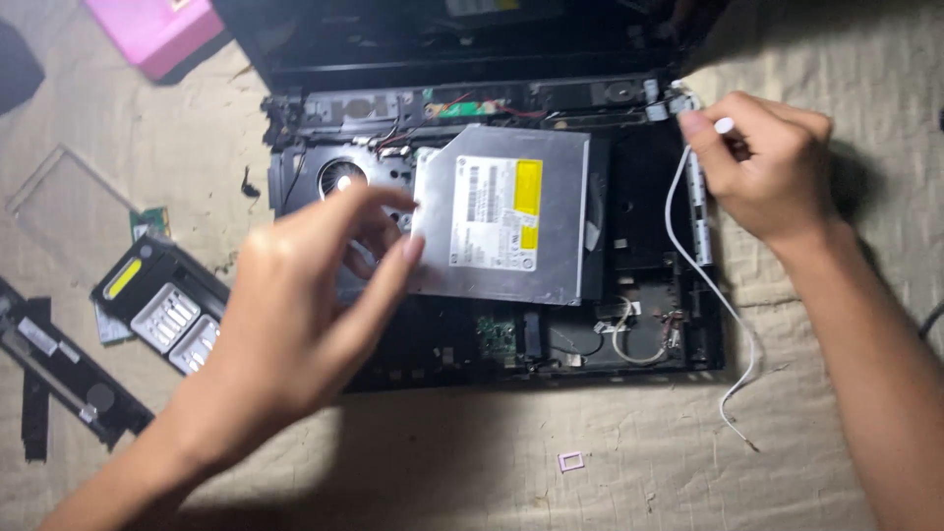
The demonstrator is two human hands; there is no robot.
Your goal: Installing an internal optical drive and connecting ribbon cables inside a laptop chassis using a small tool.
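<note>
A laptop base (649,334) with its cover off lies open on a tan cloth (551,462). You can see its insides. A flat silver disc drive (506,216) rests tilted on top of the base, near the middle. It has a yellow sticker on it.

The left hand (295,315) comes in from 7 o'clock. Its fingers (393,270) are spread apart, and the tips touch the left edge of the disc drive, at its 9 o'clock side. The hand looks a bit blurry. I cannot tell if it really grips the drive.

The right hand (762,162) comes in from 4 o'clock. It sits at the 2 o'clock corner of the base. Its fingers are pinched together on a thin white cable (688,261). The cable runs down along the right side of the base and ends loose on the cloth at 5 o'clock.

A round fan (342,177) shows inside the base at 10 o'clock from the drive. A small green board (470,105) sits at 12 o'clock, by the hinge.

Over at 9 o'clock on the cloth lies a black battery pack (157,300) and a long black strip (59,369). A pink box (157,29) is at 11 o'clock. A tiny pink square frame (570,460) lies on the cloth at 6 o'clock.
</note>
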